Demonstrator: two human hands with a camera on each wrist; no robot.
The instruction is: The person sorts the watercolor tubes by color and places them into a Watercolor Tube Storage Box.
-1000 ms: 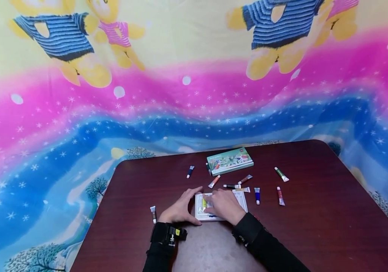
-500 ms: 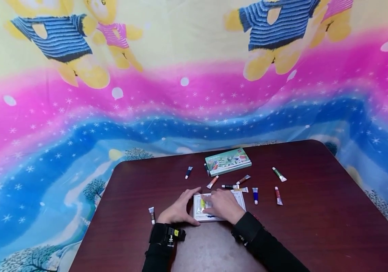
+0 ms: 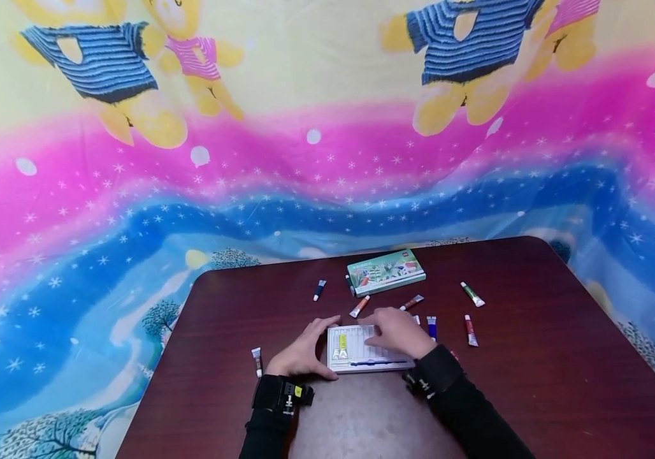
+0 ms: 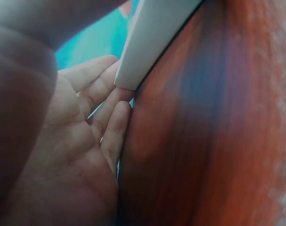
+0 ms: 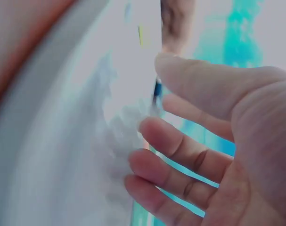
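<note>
A: Straight to the right hand (image 3: pixel 396 330): is anything being gripped?
B: Nothing is seen in it. The fingers are held apart and slightly bent, the thumb well off them, over the far right of the white tray (image 3: pixel 369 370). Whether the tray is touched there cannot be told.
A: And the left hand (image 3: pixel 302 350)?
B: Spread around the tray's left end, a corner being met by the fingertips. It has been kept there throughout.
A: So what has been changed since half a second ago?
B: The right hand has been shifted rightward! The yellow tube (image 3: pixel 343 346) has been left clear of the fingers, laid beside the white tube (image 3: pixel 336 345) in the tray's left grooves. The blue brush (image 3: pixel 370 363) is uncovered along the near edge, while the black tube beyond has been hidden.
A: Textures?
B: The tray is ridged into slim parallel channels; the tubes are flattened at one end. Farther out, the orange tube (image 3: pixel 360 306) and brown tube (image 3: pixel 412 302) are scattered before a slab-shaped, leaf-printed green box (image 3: pixel 387 273). The dark red tabletop (image 3: pixel 534 382) is smooth, backed by rippled, snowflake-printed cloth (image 3: pixel 327 159).
</note>
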